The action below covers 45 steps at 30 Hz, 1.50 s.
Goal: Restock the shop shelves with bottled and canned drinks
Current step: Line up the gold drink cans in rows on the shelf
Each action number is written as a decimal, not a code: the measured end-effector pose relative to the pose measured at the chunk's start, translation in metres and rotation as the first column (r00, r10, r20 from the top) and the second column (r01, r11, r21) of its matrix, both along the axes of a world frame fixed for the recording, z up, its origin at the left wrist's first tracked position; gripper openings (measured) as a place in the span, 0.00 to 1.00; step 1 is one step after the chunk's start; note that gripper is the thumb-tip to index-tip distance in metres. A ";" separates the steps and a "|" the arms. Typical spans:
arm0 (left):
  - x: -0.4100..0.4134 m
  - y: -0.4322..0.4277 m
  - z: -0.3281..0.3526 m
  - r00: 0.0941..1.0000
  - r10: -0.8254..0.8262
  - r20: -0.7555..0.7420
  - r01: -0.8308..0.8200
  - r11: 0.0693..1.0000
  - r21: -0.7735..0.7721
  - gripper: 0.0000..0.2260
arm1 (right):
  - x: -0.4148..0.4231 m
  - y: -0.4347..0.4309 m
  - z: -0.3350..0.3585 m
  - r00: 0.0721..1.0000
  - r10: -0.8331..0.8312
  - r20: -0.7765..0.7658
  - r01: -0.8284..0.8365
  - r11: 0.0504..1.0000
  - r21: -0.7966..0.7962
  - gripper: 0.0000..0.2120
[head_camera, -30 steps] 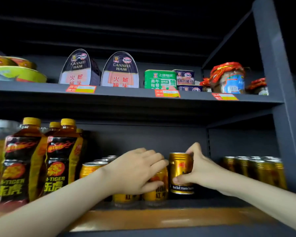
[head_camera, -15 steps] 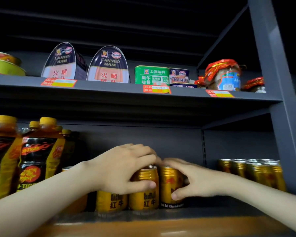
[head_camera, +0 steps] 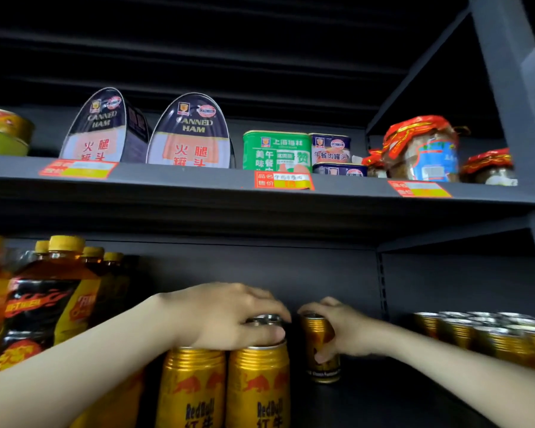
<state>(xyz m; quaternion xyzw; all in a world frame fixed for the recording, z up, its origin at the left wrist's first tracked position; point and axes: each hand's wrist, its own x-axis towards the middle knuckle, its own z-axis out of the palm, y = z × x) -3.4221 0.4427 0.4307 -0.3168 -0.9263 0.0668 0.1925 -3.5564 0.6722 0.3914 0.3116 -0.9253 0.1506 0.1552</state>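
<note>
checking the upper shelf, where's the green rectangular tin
Head view: the green rectangular metal tin stands on the upper grey shelf, between a dark domed ham tin (left) and stacked blue tins (right).

Dim, with light seemingly from behind the camera; top recess black, edges bent and softly blurred.

Canned ham tins (head_camera: 192,131), a green luncheon tin (head_camera: 277,149), red-capped jars (head_camera: 423,149) — price tags (head_camera: 283,180) below.
</note>
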 end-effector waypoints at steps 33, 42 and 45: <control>0.069 0.063 -0.040 0.852 0.156 -0.500 0.042 0.931 0.362 0.17 | 0.146 0.009 -0.014 0.903 -0.054 -0.426 -0.025 0.984 -0.178 0.24; 0.053 0.173 -0.078 0.833 0.048 -0.551 0.274 0.830 0.485 0.24 | 0.198 0.106 -0.042 0.812 -0.117 -0.572 -0.096 0.940 -0.328 0.10; 0.047 0.219 -0.089 0.775 0.041 -0.630 0.338 0.816 0.468 0.21 | 0.197 0.154 -0.050 0.701 -0.168 -0.693 -0.169 0.905 -0.390 0.12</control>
